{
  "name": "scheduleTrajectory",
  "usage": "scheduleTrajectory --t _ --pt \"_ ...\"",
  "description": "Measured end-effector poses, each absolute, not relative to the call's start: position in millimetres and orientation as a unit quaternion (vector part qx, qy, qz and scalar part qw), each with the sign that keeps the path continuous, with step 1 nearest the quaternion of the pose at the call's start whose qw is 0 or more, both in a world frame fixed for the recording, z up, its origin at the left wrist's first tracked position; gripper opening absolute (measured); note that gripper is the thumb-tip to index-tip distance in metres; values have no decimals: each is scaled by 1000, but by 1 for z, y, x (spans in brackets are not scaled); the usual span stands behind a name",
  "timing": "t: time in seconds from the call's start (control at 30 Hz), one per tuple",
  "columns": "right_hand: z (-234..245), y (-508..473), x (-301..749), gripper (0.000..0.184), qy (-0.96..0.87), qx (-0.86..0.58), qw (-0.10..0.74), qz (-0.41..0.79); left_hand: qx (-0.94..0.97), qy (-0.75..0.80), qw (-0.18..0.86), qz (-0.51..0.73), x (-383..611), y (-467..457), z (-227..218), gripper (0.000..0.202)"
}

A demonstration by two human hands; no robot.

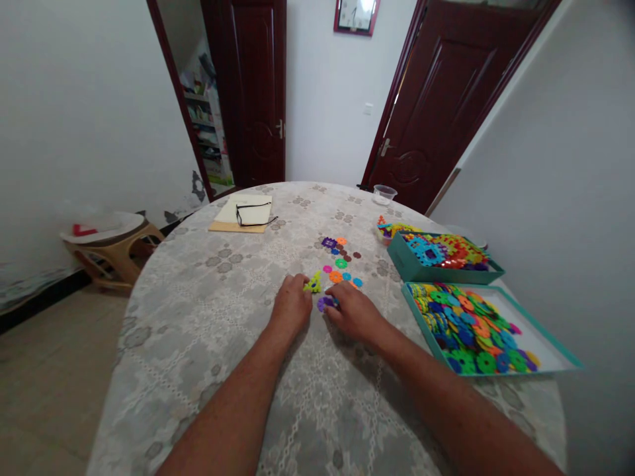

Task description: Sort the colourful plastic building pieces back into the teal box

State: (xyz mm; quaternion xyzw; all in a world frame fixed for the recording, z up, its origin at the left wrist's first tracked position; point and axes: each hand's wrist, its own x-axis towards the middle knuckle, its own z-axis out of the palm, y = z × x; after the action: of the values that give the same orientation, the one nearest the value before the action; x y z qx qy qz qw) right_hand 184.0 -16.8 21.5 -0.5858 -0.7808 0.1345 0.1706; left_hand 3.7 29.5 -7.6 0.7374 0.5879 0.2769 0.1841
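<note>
My left hand (292,301) is closed on a yellow-green toothed plastic piece (314,283), with a small dark spot in its middle. Just to the right, my right hand (356,309) has its fingers bent round a purple notched disc (323,303) at the tabletop; a bit of blue shows by the fingertips. Beyond the hands lie loose discs: an orange one (336,277), a green one (341,263), a pink one (327,269) and several blue and brown ones. A dark purple square piece (329,242) lies farther back.
On the right, a shallow tray (546,337) holds many coloured discs. Behind it stands a green box (421,270) full of joined pieces. A clear plastic bowl (384,193) sits at the far edge. Glasses (239,217) rest on a notebook (233,210) at the back left.
</note>
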Motion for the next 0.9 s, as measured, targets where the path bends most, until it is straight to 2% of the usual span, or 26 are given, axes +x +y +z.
scheduleTrajectory --t 0.1,0.2,0.33,0.5,0.6,0.67,0.73,0.8,0.87,0.9 --pt "15 -13 174 18 -766 -614 137 128 735 588 186 281 4 29 -5 27" --pt "14 -8 174 16 -744 -632 150 154 728 587 204 289 4 28 0 25" --pt "14 -4 179 15 -718 -630 229 186 721 559 255 320 5 27 5 20" --pt "20 -5 186 28 -648 -612 378 252 717 497 343 348 9 24 11 16" --pt "26 -5 193 14 -667 -587 371 268 721 476 373 340 10 23 12 16" --pt "34 -3 202 14 -679 -591 358 248 732 481 345 337 10 24 10 19" --pt "46 0 218 14 -665 -612 370 214 764 478 280 330 10 23 8 32" --pt "63 5 241 26 -640 -641 392 160 814 452 223 287 10 21 5 40" --pt "82 9 268 36 -623 -671 396 71 854 431 183 226 11 18 4 31" --pt "91 11 283 35 -616 -685 389 19 864 429 168 201 11 16 4 25"
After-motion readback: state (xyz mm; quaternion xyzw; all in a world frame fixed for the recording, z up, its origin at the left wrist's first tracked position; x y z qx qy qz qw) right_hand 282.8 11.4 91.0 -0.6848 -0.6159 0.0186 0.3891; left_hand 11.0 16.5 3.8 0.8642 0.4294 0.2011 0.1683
